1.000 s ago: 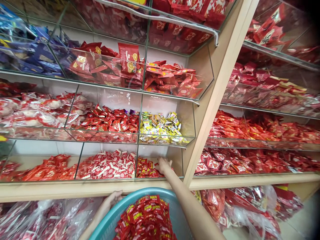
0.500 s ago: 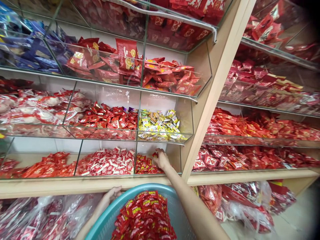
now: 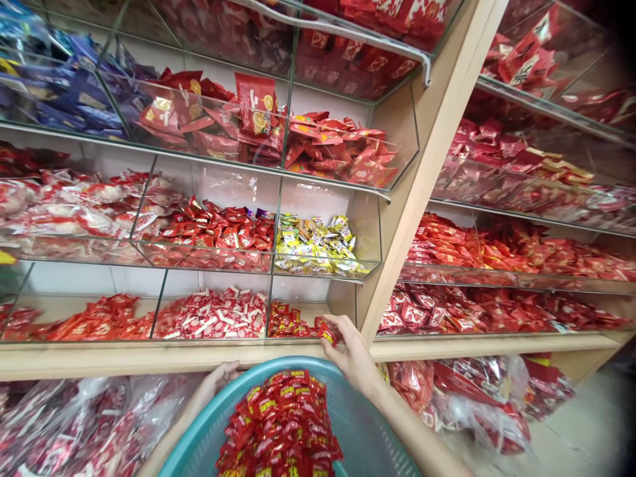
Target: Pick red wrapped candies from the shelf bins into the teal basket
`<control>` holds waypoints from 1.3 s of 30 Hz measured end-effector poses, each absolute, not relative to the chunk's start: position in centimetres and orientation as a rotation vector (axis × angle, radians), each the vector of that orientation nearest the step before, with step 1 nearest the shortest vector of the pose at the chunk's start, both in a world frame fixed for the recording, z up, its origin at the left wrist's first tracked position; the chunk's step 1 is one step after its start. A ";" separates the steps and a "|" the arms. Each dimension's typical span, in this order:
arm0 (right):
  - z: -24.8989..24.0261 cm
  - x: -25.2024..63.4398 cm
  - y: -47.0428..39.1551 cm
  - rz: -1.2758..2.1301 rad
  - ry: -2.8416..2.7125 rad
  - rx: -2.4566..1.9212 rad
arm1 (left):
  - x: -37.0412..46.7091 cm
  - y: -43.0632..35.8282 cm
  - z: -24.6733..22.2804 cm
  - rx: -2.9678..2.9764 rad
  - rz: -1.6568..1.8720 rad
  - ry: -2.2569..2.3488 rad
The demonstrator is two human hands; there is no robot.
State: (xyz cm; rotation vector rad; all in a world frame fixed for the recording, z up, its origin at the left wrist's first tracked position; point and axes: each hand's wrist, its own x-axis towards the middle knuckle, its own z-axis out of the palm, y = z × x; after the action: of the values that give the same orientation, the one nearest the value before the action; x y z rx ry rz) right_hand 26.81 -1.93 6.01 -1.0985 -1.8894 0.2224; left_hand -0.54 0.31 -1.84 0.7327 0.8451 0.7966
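My right hand (image 3: 350,351) is just in front of the bottom shelf's edge, its fingers and thumb closed on a small red candy packet (image 3: 328,334) with yellow lettering. Similar red packets (image 3: 285,321) lie in the small bottom compartment behind it. A teal plastic basket (image 3: 199,424), close to my body, carries a heap of the same red packets (image 3: 281,424). My left hand (image 3: 221,379) is against the basket's outer left side near the rim, below the shelf edge; part of it is hidden, and its arm runs along the basket.
Clear-fronted compartments hold red-and-white packets (image 3: 223,315), yellow packets (image 3: 318,245) and blue packets (image 3: 69,99). A wooden upright (image 3: 432,172) separates these shelves from more red packets at right. Plastic bags (image 3: 477,397) of packets lie under the bottom ledge (image 3: 124,359).
My right hand has drawn back from the bottom compartment toward the basket and now shows a red packet in its fingers. My left hand stays by the basket.
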 end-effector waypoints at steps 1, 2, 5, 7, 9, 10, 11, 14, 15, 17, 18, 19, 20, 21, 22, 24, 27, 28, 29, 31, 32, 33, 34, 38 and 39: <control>5.8 26.5 -2.5 0.236 -1.911 -1.094 | -0.7 0.3 -2.0 0.736 0.794 0.841; 5.7 26.3 -3.0 0.246 -1.933 -1.096 | -0.8 0.4 -2.2 0.737 0.796 0.838; 5.3 26.0 -4.4 0.272 -1.996 -1.126 | -0.9 0.4 -2.5 0.731 0.821 0.854; 5.1 26.1 -5.1 0.289 -2.033 -1.142 | -0.9 0.4 -2.7 0.728 0.853 0.866; 4.8 26.4 -5.7 0.301 -2.074 -1.152 | -0.8 0.4 -2.7 0.729 0.871 0.851; 4.7 26.5 -5.9 0.310 -2.094 -1.163 | -0.8 0.4 -2.7 0.733 0.864 0.850; 4.5 26.7 -6.2 0.326 -2.116 -1.176 | -0.8 0.5 -2.6 0.731 0.862 0.857; 3.9 26.8 -7.4 0.384 -2.190 -1.213 | -0.7 0.4 -2.5 0.725 0.873 0.877; 3.7 26.7 -7.9 0.400 -2.224 -1.218 | -0.6 0.4 -2.5 0.722 0.881 0.880; 3.5 26.5 -8.9 0.416 -2.303 -1.226 | -0.5 0.2 -2.3 0.717 0.892 0.875; 3.4 26.3 -9.4 0.425 -2.346 -1.242 | -0.5 0.2 -2.2 0.717 0.892 0.866; 3.4 26.2 -9.8 0.438 -2.389 -1.266 | -0.4 0.1 -2.2 0.718 0.894 0.860; 3.4 26.0 -10.3 0.451 -2.428 -1.299 | -0.4 0.0 -2.1 0.718 0.910 0.859; 3.3 25.9 -10.6 0.461 -2.466 -1.330 | -0.4 -0.1 -2.1 0.714 0.929 0.863; 3.3 25.8 -11.0 0.466 -2.501 -1.355 | -0.4 -0.1 -2.1 0.710 0.941 0.868; 3.1 25.6 -11.4 0.466 -2.567 -1.377 | -0.4 -0.1 -2.1 0.700 0.935 0.881; 2.8 25.3 -11.6 0.431 -2.650 -1.373 | -0.5 -0.1 -2.2 0.690 0.897 0.893; 2.6 25.1 -11.6 0.413 -2.670 -1.365 | -0.5 -0.1 -2.2 0.689 0.897 0.902; 2.5 24.9 -11.6 0.395 -2.689 -1.348 | -0.5 0.0 -2.3 0.691 0.893 0.907; 2.3 24.2 -11.4 0.354 -2.732 -1.292 | -0.5 0.1 -2.4 0.705 0.886 0.892; 2.3 23.8 -11.3 0.329 -2.762 -1.255 | -0.5 0.1 -2.4 0.712 0.883 0.875; 2.1 23.3 -11.2 0.296 -2.800 -1.209 | -0.5 0.1 -2.5 0.718 0.881 0.859; 2.0 22.7 -11.1 0.255 -2.841 -1.160 | -0.5 0.2 -2.6 0.723 0.887 0.850; 1.2 20.4 -10.8 0.039 -2.963 -0.989 | -0.4 0.2 -2.6 0.708 0.928 0.866; 0.8 19.9 -10.7 -0.011 -2.978 -0.960 | -0.4 0.2 -2.6 0.701 0.936 0.874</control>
State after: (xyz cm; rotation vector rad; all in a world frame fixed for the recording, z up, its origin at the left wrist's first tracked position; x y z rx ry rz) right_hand 19.88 -10.75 0.82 -0.9599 -2.9779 -0.0108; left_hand -0.43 0.19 -2.60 0.7008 0.8738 0.9364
